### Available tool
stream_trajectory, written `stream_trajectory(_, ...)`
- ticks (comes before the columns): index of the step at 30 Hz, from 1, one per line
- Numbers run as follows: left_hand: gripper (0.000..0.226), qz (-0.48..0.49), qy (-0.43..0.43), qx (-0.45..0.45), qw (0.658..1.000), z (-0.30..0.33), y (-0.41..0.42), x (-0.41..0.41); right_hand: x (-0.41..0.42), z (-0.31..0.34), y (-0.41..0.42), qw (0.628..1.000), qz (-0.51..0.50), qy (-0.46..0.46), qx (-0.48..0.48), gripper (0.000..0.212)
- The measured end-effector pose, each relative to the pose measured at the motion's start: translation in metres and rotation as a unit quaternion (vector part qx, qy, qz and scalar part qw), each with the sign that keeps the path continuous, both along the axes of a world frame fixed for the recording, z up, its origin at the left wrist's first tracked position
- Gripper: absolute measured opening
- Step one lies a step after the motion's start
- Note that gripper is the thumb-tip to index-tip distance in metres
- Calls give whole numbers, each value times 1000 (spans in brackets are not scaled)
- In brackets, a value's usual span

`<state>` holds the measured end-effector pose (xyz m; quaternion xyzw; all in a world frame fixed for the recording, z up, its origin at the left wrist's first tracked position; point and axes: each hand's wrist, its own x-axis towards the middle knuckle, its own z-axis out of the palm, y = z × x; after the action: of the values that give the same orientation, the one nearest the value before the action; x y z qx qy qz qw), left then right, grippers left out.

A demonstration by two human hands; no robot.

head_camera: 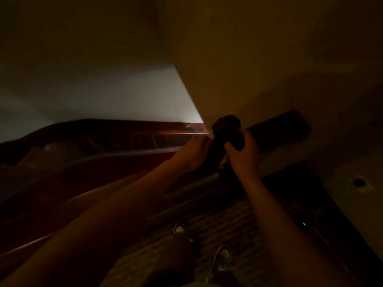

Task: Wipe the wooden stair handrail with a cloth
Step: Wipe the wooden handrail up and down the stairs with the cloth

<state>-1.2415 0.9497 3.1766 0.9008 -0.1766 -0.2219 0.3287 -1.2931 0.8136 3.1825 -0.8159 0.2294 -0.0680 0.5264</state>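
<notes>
Dim stairwell; dark cloth bunched on handrail, right-hand fingers gripping it.

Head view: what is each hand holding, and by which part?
The right hand grips a dark bunched cloth from below, against the wooden handrail. The left hand touches its lower end; too dark to tell if it grips.

Dim stairwell; pale wall; patterned carpet.
</notes>
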Motion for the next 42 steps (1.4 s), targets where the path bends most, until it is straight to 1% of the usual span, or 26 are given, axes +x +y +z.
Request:
stream_trajectory(1,41,-9,-27,4,1000,4,-16,1,-8,7,-11,994,-74,-15,76,48)
stream_trajectory(2,40,-18,-43,9,999,9,-31,2,-14,14,-22,977,-149,-37,146,48)
stream_trajectory(3,36,-33,-55,14,998,11,-46,4,-21,18,-33,953,-217,-63,203,46)
stream_trajectory(5,32,-90,-86,29,992,11,-74,15,-31,23,-50,901,-322,-105,272,39)
stream_trajectory(6,32,-118,-100,43,987,9,-86,20,-36,23,-56,884,-356,-112,281,38)
stream_trajectory(7,33,-145,-110,65,981,3,-95,28,-39,23,-59,874,-381,-108,283,41)
stream_trajectory(10,51,-236,-140,159,948,-22,-114,45,-47,11,-58,841,-452,-74,286,53)
stream_trajectory(11,57,-252,-150,174,940,-30,-116,48,-49,5,-54,834,-469,-67,284,56)
stream_trajectory(12,60,-258,-156,164,939,-37,-116,49,-51,-2,-50,830,-477,-61,282,58)
stream_trajectory(14,58,-243,-152,92,954,-46,-112,52,-52,-19,-38,831,-476,-58,281,57)
stream_trajectory(16,52,-219,-138,25,966,-50,-108,53,-45,-29,-21,846,-454,-44,278,55)
stream_trajectory(18,50,-201,-137,-1,970,-48,-107,53,-30,-39,-8,861,-433,-41,264,51)
stream_trajectory(20,50,-181,-126,-7,975,-47,-107,50,-11,-49,-10,875,-426,-50,224,52)
stream_trajectory(23,47,-147,-88,-33,985,-45,-107,50,19,-52,-46,887,-421,-45,187,66)
stream_trajectory(24,45,-142,-90,-39,985,-46,-107,50,25,-52,-64,886,-423,-43,186,68)
stream_trajectory(27,44,-145,-112,-37,982,-50,-107,51,39,-48,-117,872,-433,-17,227,65)
stream_trajectory(30,46,-146,-119,-29,982,-51,-108,51,46,-41,-150,863,-427,16,271,63)
stream_trajectory(32,46,-142,-123,-19,982,-50,-108,51,45,-39,-151,871,-405,21,278,60)
stream_trajectory(34,46,-141,-124,-16,982,-50,-106,51,37,-46,-136,892,-372,23,256,60)
stream_trajectory(36,46,-148,-122,-11,981,-50,-106,51,22,-52,-106,915,-337,42,219,65)
stream_trajectory(37,47,-151,-122,-8,981,-50,-106,50,16,-53,-89,921,-324,50,212,65)
stream_trajectory(40,47,-151,-135,-4,979,-49,-107,48,16,-62,-67,925,-337,41,173,59)
stream_trajectory(42,48,-150,-138,-8,979,-48,-108,47,29,-63,-82,917,-362,47,160,65)
